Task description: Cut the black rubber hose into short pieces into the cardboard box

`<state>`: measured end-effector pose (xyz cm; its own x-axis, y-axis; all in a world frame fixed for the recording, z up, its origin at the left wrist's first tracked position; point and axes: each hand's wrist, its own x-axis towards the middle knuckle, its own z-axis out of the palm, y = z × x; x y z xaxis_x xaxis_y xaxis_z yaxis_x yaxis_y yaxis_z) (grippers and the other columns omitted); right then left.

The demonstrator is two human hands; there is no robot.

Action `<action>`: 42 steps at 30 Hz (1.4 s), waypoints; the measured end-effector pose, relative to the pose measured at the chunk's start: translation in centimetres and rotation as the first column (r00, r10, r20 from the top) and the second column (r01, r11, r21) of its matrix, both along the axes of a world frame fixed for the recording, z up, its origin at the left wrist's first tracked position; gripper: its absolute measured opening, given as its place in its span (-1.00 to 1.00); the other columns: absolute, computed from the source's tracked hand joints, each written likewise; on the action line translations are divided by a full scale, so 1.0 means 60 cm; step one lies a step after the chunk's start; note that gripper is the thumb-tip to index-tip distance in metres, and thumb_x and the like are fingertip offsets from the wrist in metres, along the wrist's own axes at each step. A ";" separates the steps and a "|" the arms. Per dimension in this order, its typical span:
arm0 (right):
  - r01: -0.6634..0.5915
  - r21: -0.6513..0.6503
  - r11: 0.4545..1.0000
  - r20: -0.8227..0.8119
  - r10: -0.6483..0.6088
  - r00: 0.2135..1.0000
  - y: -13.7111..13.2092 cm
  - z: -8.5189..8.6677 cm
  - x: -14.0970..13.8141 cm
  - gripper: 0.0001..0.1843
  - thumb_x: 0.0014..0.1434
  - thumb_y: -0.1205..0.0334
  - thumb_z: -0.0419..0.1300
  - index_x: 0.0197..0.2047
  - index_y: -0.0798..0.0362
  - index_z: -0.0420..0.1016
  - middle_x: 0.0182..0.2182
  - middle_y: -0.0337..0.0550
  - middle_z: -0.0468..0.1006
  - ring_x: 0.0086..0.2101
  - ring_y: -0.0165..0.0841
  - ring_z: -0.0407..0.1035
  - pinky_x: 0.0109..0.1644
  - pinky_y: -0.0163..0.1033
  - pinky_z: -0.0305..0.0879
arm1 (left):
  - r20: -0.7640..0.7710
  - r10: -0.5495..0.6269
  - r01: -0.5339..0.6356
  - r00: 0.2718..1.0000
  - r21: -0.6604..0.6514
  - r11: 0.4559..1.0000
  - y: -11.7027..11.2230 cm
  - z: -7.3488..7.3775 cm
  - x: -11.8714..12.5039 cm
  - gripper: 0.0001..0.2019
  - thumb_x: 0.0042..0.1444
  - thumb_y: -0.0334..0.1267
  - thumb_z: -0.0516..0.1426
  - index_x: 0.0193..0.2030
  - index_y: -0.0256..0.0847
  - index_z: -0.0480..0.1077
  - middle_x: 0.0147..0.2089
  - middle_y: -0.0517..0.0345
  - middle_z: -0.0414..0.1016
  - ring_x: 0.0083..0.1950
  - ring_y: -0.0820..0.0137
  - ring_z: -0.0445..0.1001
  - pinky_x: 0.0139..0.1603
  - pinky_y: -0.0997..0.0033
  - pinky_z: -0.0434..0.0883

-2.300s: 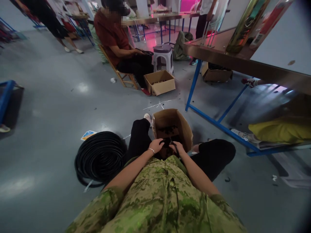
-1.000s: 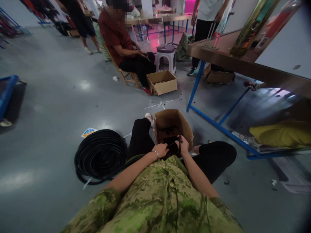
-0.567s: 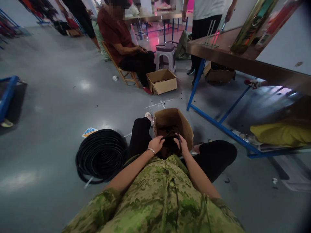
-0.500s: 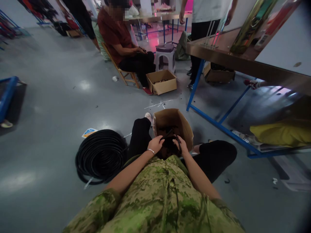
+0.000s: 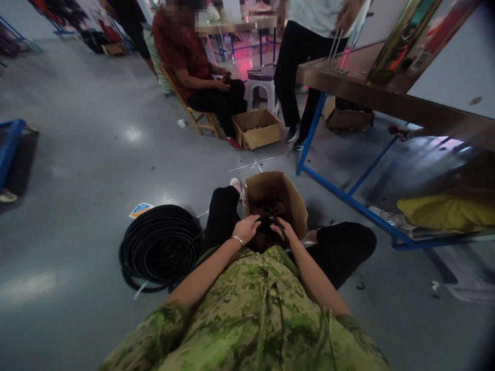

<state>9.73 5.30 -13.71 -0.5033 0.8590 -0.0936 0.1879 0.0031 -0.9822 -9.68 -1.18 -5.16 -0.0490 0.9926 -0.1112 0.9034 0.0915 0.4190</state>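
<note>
I sit on the floor with an open cardboard box (image 5: 294,198) between my knees; small black pieces lie in its bottom. My left hand (image 5: 245,228), with a bracelet at the wrist, is closed on a thin black tube (image 5: 265,215) that runs across to my right hand. My right hand (image 5: 284,232) is closed on a dark tool or tube end that I cannot make out clearly. Both hands hover over the near edge of the box. A large coil of black tubing (image 5: 160,247) lies on the floor by my left leg.
A seated person in a red top (image 5: 185,56) works over another cardboard box (image 5: 257,129). A standing person in black trousers (image 5: 296,62) is beside a blue-framed table (image 5: 386,105). A white stool (image 5: 261,85) and yellow fabric (image 5: 448,208) lie around.
The standing person has walked closer, beside the far box. My hands stay at the box's near edge, shifting slightly with the black tube between them.
</note>
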 end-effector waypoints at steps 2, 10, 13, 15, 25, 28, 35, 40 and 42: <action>0.003 0.001 1.000 -0.010 -0.003 1.000 0.000 0.002 0.000 -0.48 0.04 0.02 0.24 0.06 0.05 0.47 -0.33 -0.20 0.52 -0.31 -0.33 0.38 -0.17 -0.24 0.32 | -0.024 -0.015 0.015 1.000 -0.006 1.000 0.000 0.006 -0.001 -0.67 0.30 -0.21 -0.02 0.14 -0.13 0.39 0.12 0.08 0.49 0.07 0.35 0.48 0.09 0.43 0.39; 0.006 0.025 1.000 0.002 -0.006 1.000 -0.002 0.006 -0.003 -0.47 0.05 -0.01 0.23 0.07 0.04 0.48 -0.34 -0.19 0.53 -0.32 -0.33 0.38 -0.18 -0.24 0.32 | -0.063 -0.023 0.021 0.998 -0.039 0.999 0.003 0.021 -0.008 -0.65 0.31 -0.19 -0.03 0.16 -0.11 0.38 0.15 0.11 0.47 0.07 0.35 0.48 0.06 0.44 0.40; -0.003 0.016 1.000 0.003 0.003 1.000 -0.003 0.009 -0.003 -0.46 0.05 0.00 0.22 0.08 0.05 0.47 -0.34 -0.19 0.54 -0.34 -0.34 0.40 -0.21 -0.26 0.33 | -0.063 -0.029 0.027 0.998 -0.039 0.999 0.003 0.021 -0.010 -0.65 0.31 -0.20 -0.03 0.17 -0.11 0.37 0.16 0.11 0.47 0.09 0.35 0.47 0.08 0.45 0.39; -0.004 0.012 1.000 0.014 0.004 1.000 -0.005 0.011 -0.003 -0.45 0.07 -0.01 0.21 0.09 0.07 0.47 -0.34 -0.18 0.55 -0.35 -0.34 0.41 -0.22 -0.26 0.34 | -0.067 -0.034 0.032 0.997 -0.043 0.999 0.003 0.020 -0.010 -0.65 0.31 -0.19 -0.03 0.16 -0.12 0.37 0.16 0.11 0.46 0.09 0.35 0.47 0.09 0.45 0.38; -0.036 0.258 0.965 0.237 -0.027 0.971 -0.007 0.018 0.005 -0.64 0.12 0.07 0.22 -0.06 0.03 0.58 -0.20 -0.11 0.65 -0.17 -0.22 0.52 -0.06 -0.23 0.37 | -0.106 0.055 -0.066 0.993 -0.107 0.992 0.007 0.023 -0.029 -0.67 0.29 -0.15 -0.02 0.12 -0.07 0.40 0.16 0.13 0.47 0.09 0.32 0.47 0.06 0.42 0.39; -0.061 0.270 0.961 0.320 -0.029 0.947 -0.012 0.021 0.003 -0.66 0.12 0.07 0.22 -0.05 -0.01 0.59 -0.21 -0.14 0.66 -0.18 -0.22 0.52 -0.08 -0.24 0.38 | -0.167 0.068 -0.093 0.984 -0.145 0.985 0.010 0.040 -0.017 -0.67 0.26 -0.14 0.01 0.11 -0.07 0.37 0.13 0.08 0.47 0.02 0.28 0.50 -0.02 0.35 0.42; -0.111 0.214 0.970 0.340 0.033 0.940 -0.041 0.029 -0.015 -0.61 0.09 0.06 0.22 -0.02 -0.03 0.59 -0.31 -0.19 0.66 -0.28 -0.24 0.51 -0.20 -0.28 0.37 | -0.220 0.092 -0.139 0.971 -0.209 0.968 0.032 0.069 0.035 -0.70 0.29 -0.13 -0.05 -0.03 -0.14 0.42 -0.08 -0.01 0.55 -0.06 0.23 0.53 -0.11 0.32 0.41; -0.111 0.205 0.972 0.313 0.042 0.949 -0.046 0.030 -0.015 -0.61 0.07 0.05 0.21 -0.05 -0.01 0.60 -0.35 -0.20 0.64 -0.32 -0.25 0.49 -0.26 -0.30 0.35 | -0.147 0.100 -0.125 0.984 -0.169 0.978 0.025 0.050 0.026 -0.71 0.28 -0.13 -0.05 -0.03 -0.11 0.43 -0.09 0.05 0.57 -0.07 0.27 0.53 -0.12 0.35 0.40; -0.115 0.198 0.973 0.288 0.054 0.956 -0.045 0.029 -0.015 -0.61 0.07 0.05 0.21 -0.05 -0.01 0.60 -0.36 -0.21 0.64 -0.31 -0.26 0.49 -0.26 -0.31 0.34 | -0.143 0.117 -0.138 0.983 -0.149 0.979 0.021 0.043 0.020 -0.71 0.28 -0.13 -0.04 -0.05 -0.13 0.45 -0.11 0.05 0.58 -0.08 0.28 0.53 -0.10 0.36 0.39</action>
